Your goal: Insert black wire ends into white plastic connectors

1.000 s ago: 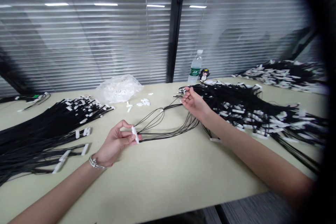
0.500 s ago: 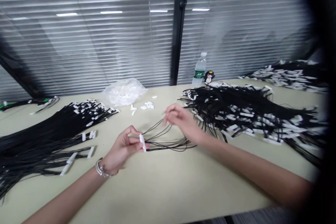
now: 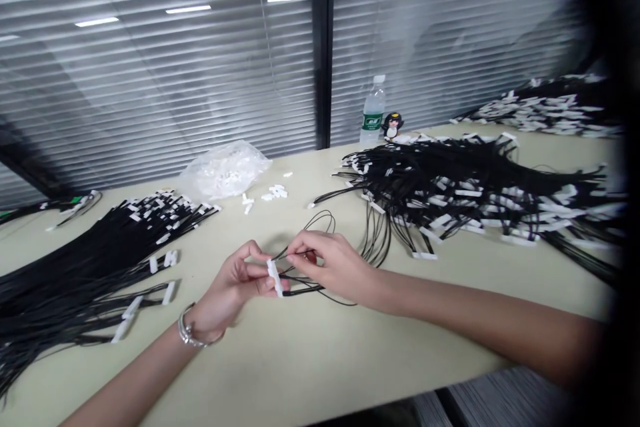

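Head; connector in left hand, near right hand

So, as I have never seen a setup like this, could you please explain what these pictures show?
Certainly. There is no machine: a person works with two bare hands, and every picture comes from one camera worn on the head, facing forward and down. The left hand holds a white plug with thin black wires running from it. The right hand pinches some wire close beside the plug. On the table lie a left pile and a right pile of similar wires, plus a clear bag. A bottle stands behind.
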The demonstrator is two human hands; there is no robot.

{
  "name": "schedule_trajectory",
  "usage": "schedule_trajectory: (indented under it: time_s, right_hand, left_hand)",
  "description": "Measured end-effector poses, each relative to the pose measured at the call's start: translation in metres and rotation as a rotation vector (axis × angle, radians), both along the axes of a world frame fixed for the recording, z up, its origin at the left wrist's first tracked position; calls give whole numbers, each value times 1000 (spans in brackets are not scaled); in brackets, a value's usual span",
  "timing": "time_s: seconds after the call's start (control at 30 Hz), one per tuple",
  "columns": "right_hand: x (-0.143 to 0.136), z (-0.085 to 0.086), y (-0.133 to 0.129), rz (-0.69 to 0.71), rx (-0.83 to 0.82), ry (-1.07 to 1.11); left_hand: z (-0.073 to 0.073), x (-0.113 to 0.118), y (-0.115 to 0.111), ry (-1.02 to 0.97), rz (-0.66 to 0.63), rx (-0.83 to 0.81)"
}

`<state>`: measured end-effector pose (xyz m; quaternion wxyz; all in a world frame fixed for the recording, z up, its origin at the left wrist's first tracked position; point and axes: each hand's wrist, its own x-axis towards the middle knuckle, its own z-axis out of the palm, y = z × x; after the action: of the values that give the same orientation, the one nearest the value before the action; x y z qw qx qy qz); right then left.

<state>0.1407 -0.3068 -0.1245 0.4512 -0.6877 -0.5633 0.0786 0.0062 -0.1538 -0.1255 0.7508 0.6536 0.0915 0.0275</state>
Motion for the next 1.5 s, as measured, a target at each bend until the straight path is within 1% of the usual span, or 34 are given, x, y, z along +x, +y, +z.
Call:
schedule_trajectory:
  time_s: [0.17, 0.5, 0.57, 0.73, 0.8, 1.03, 1.3, 1.4, 1.5]
  right_hand:
    - [-1, -3, 2, -15, 24, -104]
    - [-2, -6, 3, 3, 107, -204]
    - [-1, -8, 3, 7, 141, -266]
    - [1, -12, 3, 23, 202, -504]
    - [1, -14, 3, 25, 205, -566]
    - [3, -13, 1, 33, 185, -682]
    - [7, -12, -3, 54, 206, -943]
    - [7, -11, -2, 69, 242, -973]
    - [7, -12, 1, 29, 236, -956]
  left_hand:
    - [-1, 0, 0, 15, 7, 5]
    - [0, 0, 0, 3, -12, 9]
    - [0, 0, -1, -2, -13, 5]
    - [-1, 0, 0, -4, -26, 12]
    - [0, 1, 0, -3, -32, 13]
    - [2, 1, -2, 7, -28, 24]
    - [-5, 0, -2, 1, -38, 100]
    - [-4, 0, -1, 1, -42, 100]
    - [-4, 0, -1, -8, -37, 83]
